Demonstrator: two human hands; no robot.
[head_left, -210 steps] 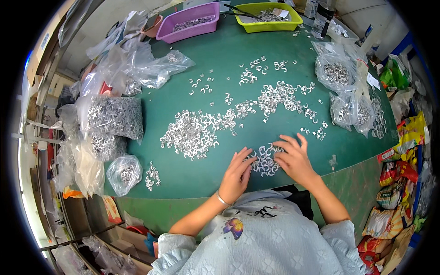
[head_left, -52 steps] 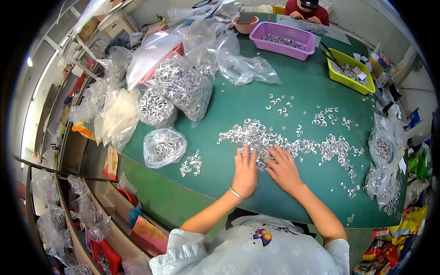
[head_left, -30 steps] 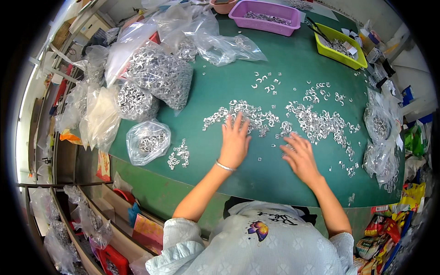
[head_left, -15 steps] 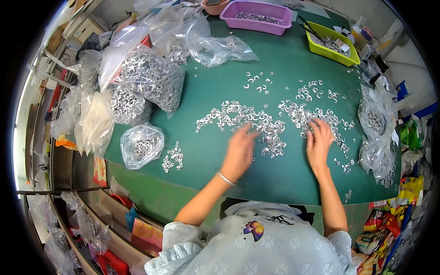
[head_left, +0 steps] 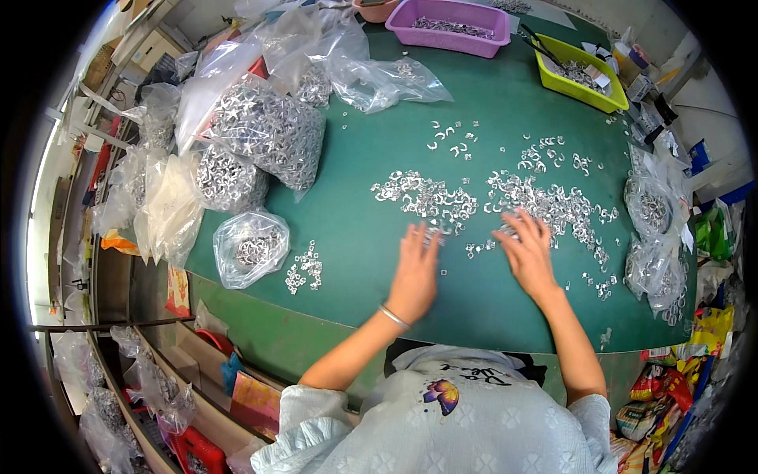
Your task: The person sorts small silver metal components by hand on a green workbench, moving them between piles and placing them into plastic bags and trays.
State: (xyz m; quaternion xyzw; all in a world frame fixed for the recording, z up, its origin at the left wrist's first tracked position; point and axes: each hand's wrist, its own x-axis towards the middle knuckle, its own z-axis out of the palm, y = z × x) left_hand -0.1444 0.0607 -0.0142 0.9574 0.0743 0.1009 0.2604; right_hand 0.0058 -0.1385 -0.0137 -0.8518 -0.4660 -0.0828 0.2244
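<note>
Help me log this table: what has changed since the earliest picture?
The long spread of silver pieces now forms a left group and a right group, narrowly apart. The left hand and right hand have moved forward to these groups' near edges; the batch that lay between them near the table edge is gone from there. The purple basin and yellow-green basin stayed put.

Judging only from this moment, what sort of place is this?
Probably a small-parts workshop: loose silvery pieces lie on a green table, a bulging clear bag holds many more small parts, and a purple tub contains others.
</note>
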